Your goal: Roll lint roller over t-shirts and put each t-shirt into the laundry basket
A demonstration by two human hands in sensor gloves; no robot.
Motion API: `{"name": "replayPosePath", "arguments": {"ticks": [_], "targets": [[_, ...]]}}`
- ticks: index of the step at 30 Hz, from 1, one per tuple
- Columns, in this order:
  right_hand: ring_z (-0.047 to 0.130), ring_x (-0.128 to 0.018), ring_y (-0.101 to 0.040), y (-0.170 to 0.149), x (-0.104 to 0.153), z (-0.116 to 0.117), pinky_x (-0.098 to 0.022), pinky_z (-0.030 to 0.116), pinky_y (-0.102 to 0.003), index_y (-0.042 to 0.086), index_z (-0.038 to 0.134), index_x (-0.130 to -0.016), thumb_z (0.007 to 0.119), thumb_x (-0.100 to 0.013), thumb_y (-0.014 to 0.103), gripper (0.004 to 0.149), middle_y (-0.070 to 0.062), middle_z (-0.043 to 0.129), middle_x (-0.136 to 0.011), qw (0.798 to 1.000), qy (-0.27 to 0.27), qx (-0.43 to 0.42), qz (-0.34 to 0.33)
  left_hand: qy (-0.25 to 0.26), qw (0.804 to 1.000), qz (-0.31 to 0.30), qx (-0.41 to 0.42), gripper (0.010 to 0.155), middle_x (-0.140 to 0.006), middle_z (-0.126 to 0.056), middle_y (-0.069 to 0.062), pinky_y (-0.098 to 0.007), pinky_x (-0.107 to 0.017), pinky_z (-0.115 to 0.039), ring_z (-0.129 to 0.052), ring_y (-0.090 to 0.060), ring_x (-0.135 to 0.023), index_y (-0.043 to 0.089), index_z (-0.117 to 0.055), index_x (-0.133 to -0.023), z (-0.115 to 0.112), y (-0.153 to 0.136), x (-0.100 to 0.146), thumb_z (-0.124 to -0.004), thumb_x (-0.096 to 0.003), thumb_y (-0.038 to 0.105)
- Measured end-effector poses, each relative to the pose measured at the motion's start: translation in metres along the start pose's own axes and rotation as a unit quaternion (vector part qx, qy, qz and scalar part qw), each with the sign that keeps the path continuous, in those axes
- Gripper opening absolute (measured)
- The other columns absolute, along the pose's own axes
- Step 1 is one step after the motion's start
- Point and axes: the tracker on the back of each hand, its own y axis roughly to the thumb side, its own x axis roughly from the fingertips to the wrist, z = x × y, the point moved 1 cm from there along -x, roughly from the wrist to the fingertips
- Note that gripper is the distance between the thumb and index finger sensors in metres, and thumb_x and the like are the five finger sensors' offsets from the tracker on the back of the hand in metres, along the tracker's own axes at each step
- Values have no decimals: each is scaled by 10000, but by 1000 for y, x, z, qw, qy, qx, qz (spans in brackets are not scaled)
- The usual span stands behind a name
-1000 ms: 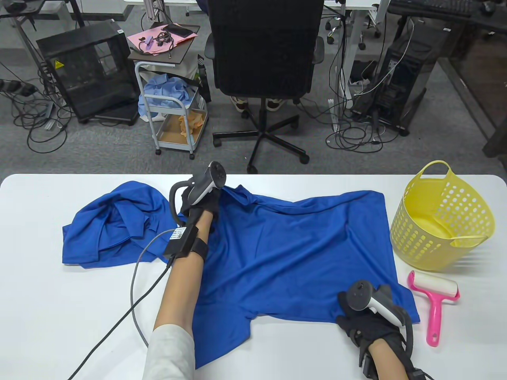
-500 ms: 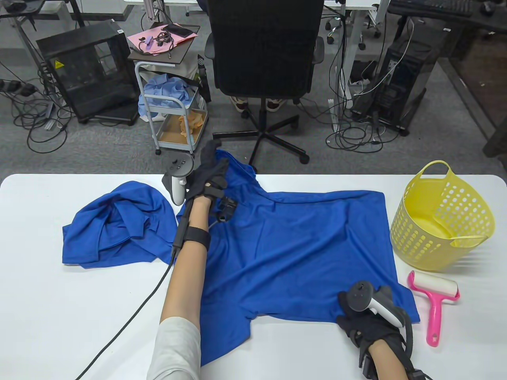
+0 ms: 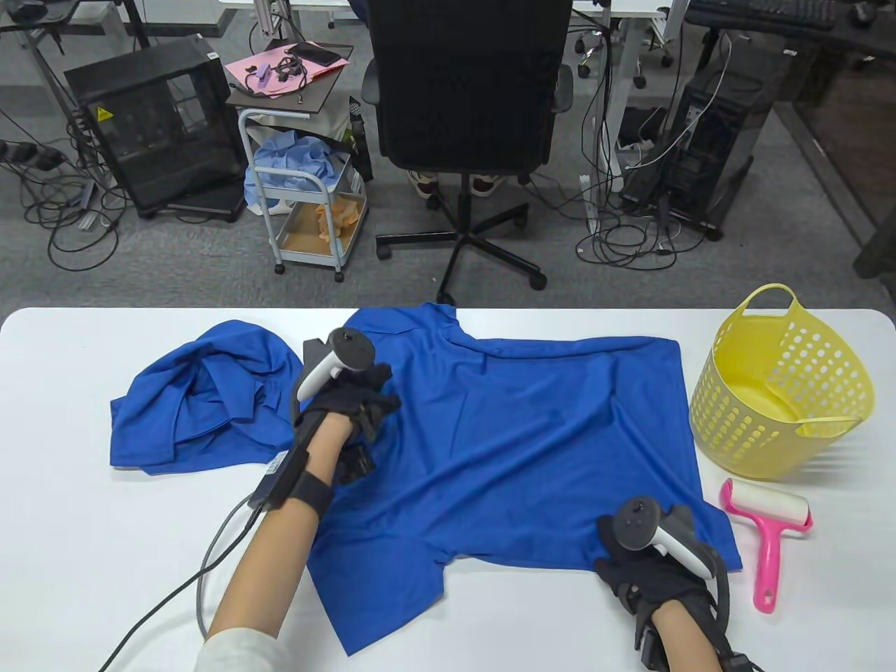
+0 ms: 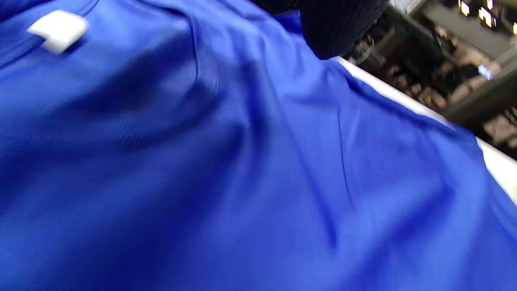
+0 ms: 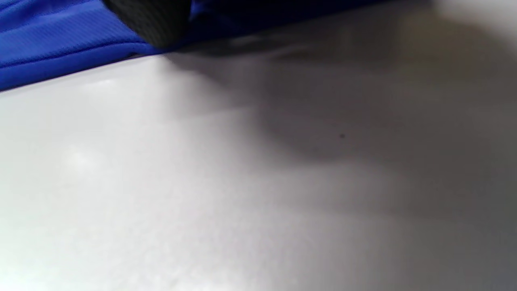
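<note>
Nearest the person, the right hand (image 3: 654, 567) rests on the near right corner of the spread blue t-shirt (image 3: 532, 448); in the right wrist view one gloved fingertip (image 5: 155, 20) presses the hem against the white table (image 3: 84, 546). I cannot tell whether the other fingers pinch the cloth. Just to the right of this hand, the pink lint roller (image 3: 768, 532) lies flat on the table, its handle toward the person, untouched. Farther in, the left hand (image 3: 350, 413) is over the left part of the t-shirt, fingers loosely bent, and I cannot tell if it holds cloth. To its left a second blue t-shirt (image 3: 203, 399) lies crumpled. The yellow laundry basket (image 3: 784, 385) stands at the far right, beyond the roller.
</note>
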Motion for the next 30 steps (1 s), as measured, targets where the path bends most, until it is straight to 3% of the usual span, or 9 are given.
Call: {"name": "replayPosePath", "arguments": {"ticks": [5,9,11,16,18,20,24,27,30], "targets": [[84,-1034,-314,1,0,0,-723,211,-603,342,219,-1064,568,-561,473,625,6,72,-1158,1000,-1,5,0,-47,997,0,-61,727,-1173,-132,-64,-740,-672,-296,-106,-488,-1054,322,-272,-1139,-77,2,58,-706,-574,469],[77,-1035,-310,0,0,1,-723,206,-602,349,212,-1063,564,-561,476,627,12,70,-1159,1000,-1,6,1,-78,990,22,-114,759,-1156,-45,-87,-764,-656,-280,-42,-521,-1025,384,-177,-1123,-123,-4,74,-686,-576,509],[81,-1036,-308,0,0,1,-725,212,-599,353,210,-1062,560,-561,481,624,17,64,-1160,1000,-1,9,4,-84,988,19,-126,745,-1117,40,-77,-762,-640,-235,12,-517,-994,396,-100,-1093,-133,-7,75,-613,-570,531],[185,-1048,-344,9,0,-18,-740,352,-590,335,271,-1072,577,-560,479,614,-8,138,-1174,998,43,39,21,-67,990,27,-123,714,-1118,38,-32,-751,-648,-211,17,-483,-1009,436,-126,-1078,-137,-9,79,-599,-550,525],[476,-1032,-391,19,-1,-48,-723,475,-586,271,484,-1073,601,-557,461,562,-49,399,-1192,998,42,42,35,-66,988,31,-133,715,-1118,41,-21,-753,-652,-217,10,-477,-1015,450,-118,-1069,-138,-9,80,-592,-541,527],[555,-1002,-414,32,-3,-74,-704,535,-582,267,494,-1070,620,-558,438,555,-55,423,-1189,999,20,25,15,-72,987,39,-135,713,-1116,52,-14,-752,-659,-215,16,-471,-1018,457,-105,-1063,-139,-8,82,-585,-540,526],[752,-898,-349,86,-14,-158,-654,669,-522,259,593,-1034,677,-548,379,508,-70,581,-1143,988,-141,20,-52,-62,988,40,-138,709,-1118,45,-10,-750,-661,-218,7,-467,-1020,465,-99,-1057,-141,-8,83,-570,-531,519],[858,-800,-266,114,-36,-188,-590,765,-443,286,649,-1001,711,-538,346,471,-42,684,-1097,976,-204,30,-68,-66,989,44,-124,712,-1110,63,10,-742,-660,-189,39,-447,-1014,479,-92,-1048,-142,-10,83,-573,-525,520],[907,-703,-198,142,-84,-201,-487,834,-338,331,695,-965,745,-528,329,440,2,779,-1030,971,-233,12,-50,-78,988,47,-128,724,-1101,88,22,-731,-666,-178,62,-436,-1009,490,-65,-1037,-143,-11,85,-570,-520,528]]}}
